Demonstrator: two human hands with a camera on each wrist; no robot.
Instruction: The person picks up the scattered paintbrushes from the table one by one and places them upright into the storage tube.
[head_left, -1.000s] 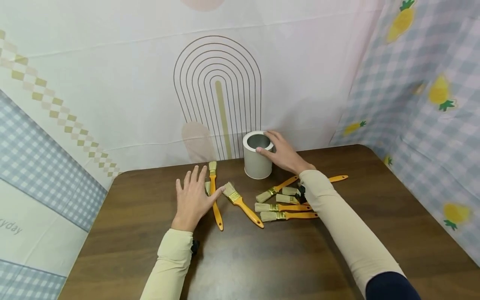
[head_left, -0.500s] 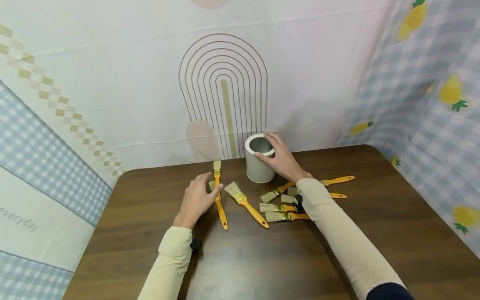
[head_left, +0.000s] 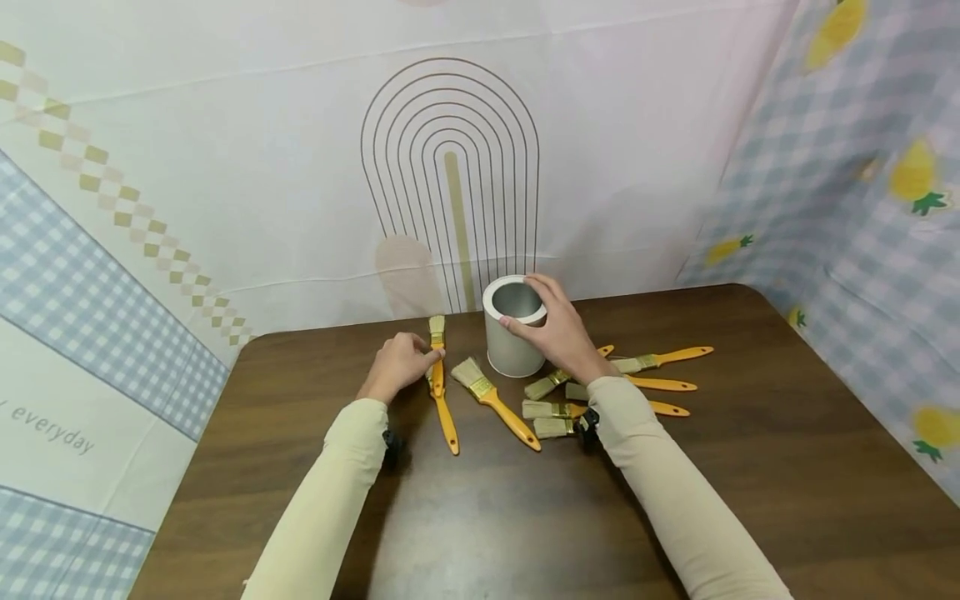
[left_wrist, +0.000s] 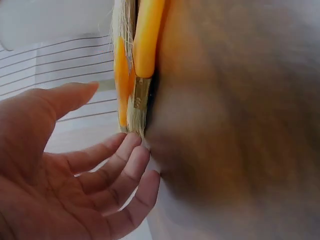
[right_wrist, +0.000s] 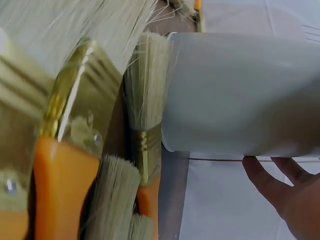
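In the head view my right hand [head_left: 558,333] holds a white can [head_left: 513,346] by its rim, thumb on the near side and fingers across the far side. The can stands upright, and its grey inside [head_left: 517,298] shows. My left hand [head_left: 397,367] is low over two overlapping paintbrushes [head_left: 447,425] with orange handles. In the left wrist view its fingertips [left_wrist: 135,145] are right at a brush's bristles [left_wrist: 136,115], thumb apart from them. Another paintbrush [head_left: 506,412] lies slanted between the left hand and the can.
Several more paintbrushes [head_left: 667,383] lie in a loose group right of the can, partly under my right wrist. The brown wooden table [head_left: 465,525] ends against a patterned cloth backdrop [head_left: 300,208] behind the can. Checked cloth [head_left: 847,275] hangs at the right.
My left hand has gone from spread fingers to bent ones, lower by the left brushes. The right hand and the can have shifted a little left and nearer to me.
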